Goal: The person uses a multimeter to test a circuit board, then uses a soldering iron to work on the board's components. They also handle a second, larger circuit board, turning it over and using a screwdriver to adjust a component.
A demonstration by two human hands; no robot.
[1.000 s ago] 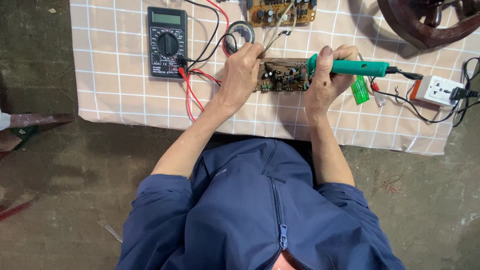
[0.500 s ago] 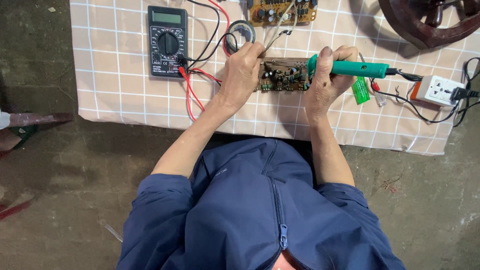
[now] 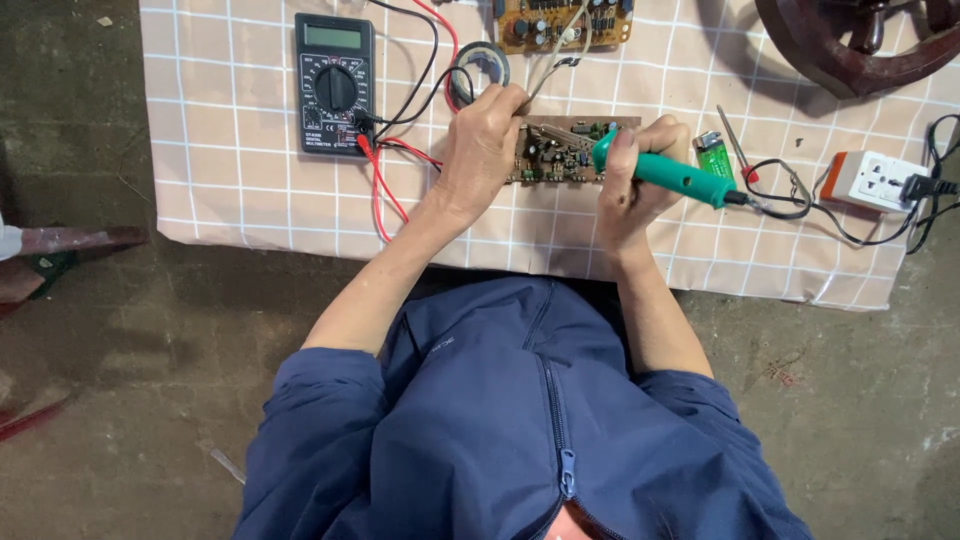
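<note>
While the head view is looking down, the left hand (image 3: 483,150) is pressing the brown circuit board (image 3: 562,152) flat on the checked cloth (image 3: 230,190). The right hand (image 3: 632,180), just right of the board, is squeezing the green soldering iron (image 3: 668,172), tip on the board. The soldering looks unfinished.

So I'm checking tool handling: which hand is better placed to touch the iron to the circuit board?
The right hand: it grips the green soldering iron at the circuit board, which the left hand steadies.
</note>
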